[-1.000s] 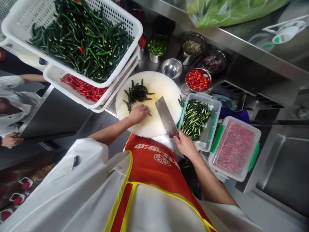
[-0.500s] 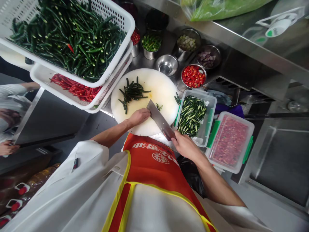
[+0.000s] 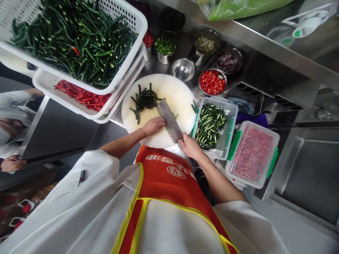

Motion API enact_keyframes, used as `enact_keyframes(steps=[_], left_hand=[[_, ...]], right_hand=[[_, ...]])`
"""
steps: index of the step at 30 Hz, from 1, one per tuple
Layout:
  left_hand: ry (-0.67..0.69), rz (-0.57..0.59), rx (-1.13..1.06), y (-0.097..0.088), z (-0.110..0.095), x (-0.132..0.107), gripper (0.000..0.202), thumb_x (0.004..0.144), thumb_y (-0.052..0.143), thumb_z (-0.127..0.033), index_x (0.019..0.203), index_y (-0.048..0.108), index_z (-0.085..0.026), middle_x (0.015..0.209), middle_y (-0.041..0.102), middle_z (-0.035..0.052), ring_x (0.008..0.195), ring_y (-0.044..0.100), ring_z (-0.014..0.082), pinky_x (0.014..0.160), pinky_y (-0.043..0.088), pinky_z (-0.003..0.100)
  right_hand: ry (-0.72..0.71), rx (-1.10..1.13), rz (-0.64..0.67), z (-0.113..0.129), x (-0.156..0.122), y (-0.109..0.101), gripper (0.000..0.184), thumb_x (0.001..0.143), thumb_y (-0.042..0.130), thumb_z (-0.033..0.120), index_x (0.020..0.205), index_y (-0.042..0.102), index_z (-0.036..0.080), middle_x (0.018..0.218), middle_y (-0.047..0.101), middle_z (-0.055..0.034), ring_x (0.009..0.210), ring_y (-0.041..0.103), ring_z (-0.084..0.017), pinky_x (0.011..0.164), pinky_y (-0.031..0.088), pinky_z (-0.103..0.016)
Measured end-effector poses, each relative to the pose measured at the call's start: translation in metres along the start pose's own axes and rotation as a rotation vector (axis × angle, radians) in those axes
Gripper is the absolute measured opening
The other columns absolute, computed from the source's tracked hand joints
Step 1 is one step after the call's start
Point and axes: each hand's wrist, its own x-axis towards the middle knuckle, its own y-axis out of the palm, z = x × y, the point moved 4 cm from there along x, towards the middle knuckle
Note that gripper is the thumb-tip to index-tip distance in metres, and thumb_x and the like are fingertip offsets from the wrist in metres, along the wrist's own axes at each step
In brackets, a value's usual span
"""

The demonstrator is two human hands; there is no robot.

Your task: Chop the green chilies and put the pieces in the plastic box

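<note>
A cleaver [image 3: 171, 121] is in my right hand [image 3: 191, 146], fingers wrapped round its handle, with the broad blade slanting across the round white cutting board [image 3: 182, 91]. Right against the blade sits my left hand [image 3: 153, 126], its fingers curled and pressed down on the board; whatever lies under the fingertips is hidden. Beyond it is a small heap of dark green chilies [image 3: 147, 98]. A few cut green pieces show just past the blade, partly covered by it. One or two more green chili pieces [image 3: 194, 106] rest at the board's right edge.
Left of the board, stacked white baskets [image 3: 127, 72] hold green and red chilies. To the right stand a tub [image 3: 231, 123] of sliced green chilies and a lidded box [image 3: 251, 155] of reddish chopped food. Steel bowls [image 3: 183, 70] line the back. A co-worker's hand [image 3: 12, 164] shows far left.
My right hand has brought the cleaver left and away from me, so the blade now reaches the chili heap. My left hand has barely moved. The co-worker's hand has shifted slightly right.
</note>
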Motion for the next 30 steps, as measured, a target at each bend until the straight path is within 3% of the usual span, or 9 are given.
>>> enact_keyframes(steps=[4,9,11,13,16,18,23,27,30], left_hand=[[-0.075,-0.065,-0.030,-0.012,0.001,-0.010,0.023,0.098,0.046,-0.022,0.094,0.068,-0.017,0.102,0.068,0.0103,0.099,0.064,0.0188,0.088,0.055,0.032],[-0.432,-0.321,0.053,-0.066,0.032,-0.050,0.017,0.094,0.051,-0.022,0.096,0.067,-0.017,0.103,0.066,0.0098,0.095,0.063,0.0186,0.086,0.055,0.032],[-0.504,-0.325,0.119,-0.084,0.045,-0.065,0.021,0.091,0.049,-0.017,0.099,0.068,-0.017,0.107,0.065,0.0100,0.099,0.062,0.0198,0.090,0.054,0.034],[-0.491,-0.231,0.174,-0.092,0.054,-0.074,0.028,0.087,0.046,-0.013,0.102,0.070,-0.018,0.111,0.064,0.0101,0.103,0.061,0.0216,0.094,0.053,0.037],[-0.392,-0.046,0.233,-0.088,0.055,-0.079,0.031,0.087,0.047,-0.013,0.104,0.072,-0.018,0.113,0.063,0.0116,0.102,0.058,0.0247,0.092,0.052,0.040],[-0.340,0.019,0.272,-0.082,0.051,-0.078,0.029,0.088,0.049,-0.016,0.102,0.074,-0.019,0.112,0.063,0.0126,0.099,0.057,0.0261,0.088,0.052,0.042],[-0.257,0.069,0.311,-0.061,0.033,-0.063,0.024,0.089,0.052,-0.018,0.095,0.075,-0.020,0.104,0.064,0.0116,0.092,0.057,0.0251,0.083,0.049,0.041],[-0.191,0.086,0.210,-0.032,0.011,-0.036,0.024,0.092,0.050,-0.015,0.099,0.072,-0.019,0.104,0.064,0.0112,0.093,0.059,0.0231,0.083,0.050,0.037],[-0.130,0.057,0.118,-0.012,-0.006,-0.020,0.021,0.096,0.048,-0.018,0.102,0.069,-0.017,0.103,0.066,0.0107,0.097,0.060,0.0221,0.086,0.051,0.034]], right_hand=[[0.001,0.068,-0.021,-0.016,-0.007,-0.008,0.018,0.098,0.043,0.029,0.105,0.056,0.018,0.081,0.070,-0.0073,0.077,0.064,-0.023,0.067,0.037,-0.029],[-0.035,0.111,-0.050,-0.025,-0.035,-0.011,0.020,0.098,0.042,0.030,0.105,0.057,0.019,0.087,0.071,-0.0085,0.083,0.065,-0.024,0.070,0.039,-0.029],[-0.075,0.116,-0.006,-0.021,-0.040,-0.004,0.018,0.098,0.042,0.030,0.103,0.056,0.020,0.089,0.071,-0.0083,0.085,0.066,-0.024,0.071,0.039,-0.029],[-0.099,0.121,0.046,-0.017,-0.041,0.003,0.016,0.098,0.042,0.029,0.098,0.056,0.021,0.086,0.071,-0.0071,0.083,0.066,-0.023,0.070,0.038,-0.028],[-0.076,0.133,0.064,-0.019,-0.038,0.007,0.016,0.097,0.042,0.029,0.098,0.056,0.021,0.081,0.070,-0.0056,0.078,0.065,-0.022,0.068,0.038,-0.028],[-0.033,0.130,0.035,-0.025,-0.035,0.005,0.017,0.097,0.042,0.030,0.101,0.056,0.020,0.079,0.069,-0.0054,0.074,0.064,-0.022,0.066,0.037,-0.028],[0.025,0.083,-0.026,-0.033,-0.034,-0.001,0.019,0.098,0.040,0.029,0.105,0.055,0.018,0.083,0.071,-0.0083,0.077,0.066,-0.023,0.067,0.037,-0.029],[-0.028,0.045,-0.021,-0.023,-0.037,-0.002,0.017,0.099,0.041,0.027,0.105,0.055,0.018,0.091,0.073,-0.0103,0.086,0.068,-0.024,0.071,0.037,-0.029],[-0.020,-0.036,-0.002,-0.015,-0.043,-0.008,0.017,0.099,0.041,0.026,0.105,0.055,0.018,0.088,0.073,-0.0096,0.081,0.068,-0.024,0.069,0.035,-0.030]])
